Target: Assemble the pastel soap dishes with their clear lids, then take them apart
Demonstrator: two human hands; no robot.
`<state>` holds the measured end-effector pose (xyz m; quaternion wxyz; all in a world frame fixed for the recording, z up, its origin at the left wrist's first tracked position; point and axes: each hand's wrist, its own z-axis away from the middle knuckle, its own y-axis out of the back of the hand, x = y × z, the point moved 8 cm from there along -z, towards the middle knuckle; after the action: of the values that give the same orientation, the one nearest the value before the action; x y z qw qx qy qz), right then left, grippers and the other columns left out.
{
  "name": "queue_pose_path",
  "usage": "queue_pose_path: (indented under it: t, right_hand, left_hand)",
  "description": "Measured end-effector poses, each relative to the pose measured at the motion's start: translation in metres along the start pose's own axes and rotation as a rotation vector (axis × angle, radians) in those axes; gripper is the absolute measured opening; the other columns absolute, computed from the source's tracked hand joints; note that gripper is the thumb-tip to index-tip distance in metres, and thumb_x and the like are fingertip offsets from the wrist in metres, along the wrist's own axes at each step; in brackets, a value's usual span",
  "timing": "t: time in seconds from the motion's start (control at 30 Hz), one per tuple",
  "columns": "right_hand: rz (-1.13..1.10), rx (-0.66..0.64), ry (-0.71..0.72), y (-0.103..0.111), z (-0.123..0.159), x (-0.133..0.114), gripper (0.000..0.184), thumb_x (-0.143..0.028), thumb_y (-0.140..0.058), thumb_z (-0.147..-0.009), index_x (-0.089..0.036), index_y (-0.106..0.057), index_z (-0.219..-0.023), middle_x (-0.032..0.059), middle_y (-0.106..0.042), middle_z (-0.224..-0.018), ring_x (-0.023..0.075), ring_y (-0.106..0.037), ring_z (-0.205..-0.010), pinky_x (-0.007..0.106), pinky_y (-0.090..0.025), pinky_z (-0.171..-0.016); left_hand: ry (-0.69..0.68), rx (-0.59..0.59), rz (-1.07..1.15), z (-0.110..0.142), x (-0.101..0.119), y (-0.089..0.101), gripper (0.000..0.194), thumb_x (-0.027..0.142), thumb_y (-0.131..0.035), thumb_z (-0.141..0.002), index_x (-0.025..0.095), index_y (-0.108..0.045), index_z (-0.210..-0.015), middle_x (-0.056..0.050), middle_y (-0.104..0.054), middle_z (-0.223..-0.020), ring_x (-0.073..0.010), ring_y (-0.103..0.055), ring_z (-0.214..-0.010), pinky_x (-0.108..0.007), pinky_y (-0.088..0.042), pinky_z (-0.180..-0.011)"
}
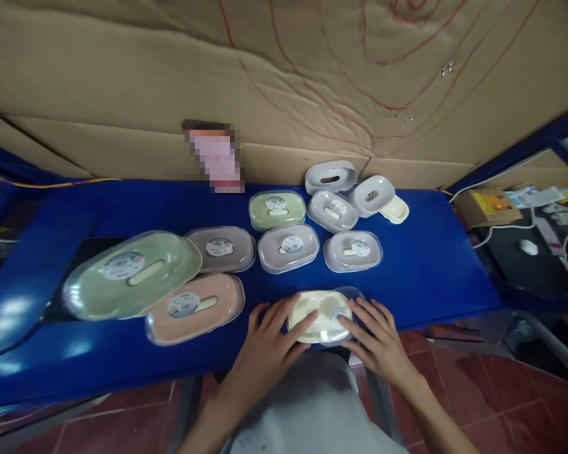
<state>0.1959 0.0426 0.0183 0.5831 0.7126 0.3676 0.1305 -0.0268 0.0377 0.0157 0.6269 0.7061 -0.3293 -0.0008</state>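
A cream soap box [319,313] with a clear lid lies at the front edge of the blue table [421,271]. My left hand [267,350] rests on its left side with fingers spread over it. My right hand [376,337] holds its right side, thumb and fingers against the lid near the round label. Both hands grip the same box.
Several lidded soap boxes lie on the table: a green one [131,273], a pink one [196,307], a brown one [221,248], a small green one [277,210], grey ones [353,250]. Cardboard backs the table. A desk with a mouse [528,246] stands to the right.
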Motion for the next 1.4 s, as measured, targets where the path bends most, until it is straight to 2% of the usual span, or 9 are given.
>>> queue_pose_path:
  t: [0.27,0.37,0.53,0.63,0.77,0.9,1.03,1.27,1.4]
  right_hand:
    - [0.175,0.058,-0.364,0.048,0.029,0.134,0.051,-0.038,-0.053,-0.109,-0.033,-0.048,-0.160,0.0128,-0.051,-0.164,0.0365,-0.046,-0.154,0.066,-0.037,-0.121]
    - [0.217,0.190,-0.387,0.069,-0.017,0.182,0.048,-0.036,-0.041,-0.113,-0.024,-0.049,-0.159,0.0169,-0.052,-0.163,0.0322,-0.045,-0.155,0.056,-0.040,-0.122]
    - [0.261,0.048,-0.189,0.061,-0.142,0.221,0.051,-0.046,-0.037,-0.115,-0.015,-0.061,-0.147,0.0145,-0.057,-0.158,0.0313,-0.044,-0.155,0.060,-0.024,-0.129]
    - [0.236,0.019,-0.121,0.065,-0.174,0.210,0.045,-0.046,-0.038,-0.115,-0.019,-0.072,-0.127,0.0072,-0.074,-0.135,0.0250,-0.060,-0.140,0.056,-0.027,-0.129]
    - [0.187,0.263,-0.132,0.085,-0.137,0.134,0.030,-0.036,-0.049,-0.112,-0.024,-0.068,-0.133,0.0083,-0.075,-0.130,0.0253,-0.065,-0.129,0.052,-0.042,-0.122]
    - [0.089,0.050,0.200,0.035,-0.085,-0.001,0.031,-0.019,-0.059,-0.106,-0.031,-0.069,-0.133,0.0027,-0.078,-0.123,0.0227,-0.068,-0.122,0.047,-0.052,-0.113]
    - [-0.057,-0.051,0.321,-0.015,-0.070,-0.070,0.032,-0.020,-0.060,-0.106,-0.026,-0.068,-0.137,0.0039,-0.075,-0.133,0.0212,-0.062,-0.135,0.044,-0.053,-0.119]
    - [-0.142,-0.113,0.332,-0.024,-0.077,-0.055,0.045,-0.018,-0.046,-0.109,-0.033,-0.059,-0.150,-0.0045,-0.060,-0.157,0.0165,-0.049,-0.151,0.044,-0.051,-0.125]
    - [-0.042,0.056,0.028,0.030,-0.090,0.051,0.053,-0.014,-0.037,-0.107,-0.031,-0.057,-0.154,0.0038,-0.061,-0.156,0.0252,-0.051,-0.151,0.057,-0.047,-0.124]
  left_hand:
    - [0.013,0.150,-0.037,0.017,-0.015,0.016,0.033,0.022,-0.066,-0.103,0.024,-0.065,-0.136,-0.016,-0.058,-0.155,-0.0325,-0.059,-0.137,-0.056,-0.045,-0.114]
    - [0.003,0.215,0.045,0.016,-0.016,0.023,0.025,0.016,-0.065,-0.102,0.021,-0.067,-0.126,-0.014,-0.063,-0.147,-0.0312,-0.058,-0.139,-0.051,-0.049,-0.114]
    - [0.017,0.206,0.091,0.012,-0.013,0.022,0.012,0.017,-0.065,-0.103,0.021,-0.068,-0.114,-0.011,-0.069,-0.135,-0.0268,-0.066,-0.125,-0.046,-0.057,-0.105]
    - [0.007,0.179,0.079,0.018,-0.009,0.017,0.009,0.017,-0.064,-0.103,0.021,-0.068,-0.110,-0.012,-0.068,-0.137,-0.0274,-0.066,-0.127,-0.047,-0.059,-0.106]
    - [0.081,0.235,0.073,0.029,-0.011,0.014,0.037,0.019,-0.068,-0.101,0.025,-0.061,-0.136,-0.016,-0.048,-0.161,-0.0318,-0.055,-0.145,-0.050,-0.058,-0.112]
    - [0.087,0.381,0.108,0.032,-0.020,0.024,0.090,0.023,-0.076,-0.097,0.036,-0.022,-0.168,-0.017,-0.023,-0.176,-0.0360,-0.042,-0.157,-0.054,-0.057,-0.113]
    - [-0.020,0.160,0.037,0.023,-0.027,0.016,0.082,0.029,-0.075,-0.098,0.035,-0.032,-0.167,-0.012,-0.033,-0.175,-0.0379,-0.038,-0.159,-0.058,-0.052,-0.118]
    - [-0.044,0.096,-0.039,0.020,-0.023,0.014,0.061,0.029,-0.066,-0.103,0.025,-0.047,-0.161,-0.015,-0.040,-0.171,-0.0372,-0.040,-0.157,-0.057,-0.053,-0.117]
    - [0.056,0.138,0.017,0.017,-0.017,0.016,0.054,0.023,-0.065,-0.102,0.025,-0.053,-0.155,-0.018,-0.031,-0.173,-0.0393,-0.041,-0.156,-0.058,-0.053,-0.116]
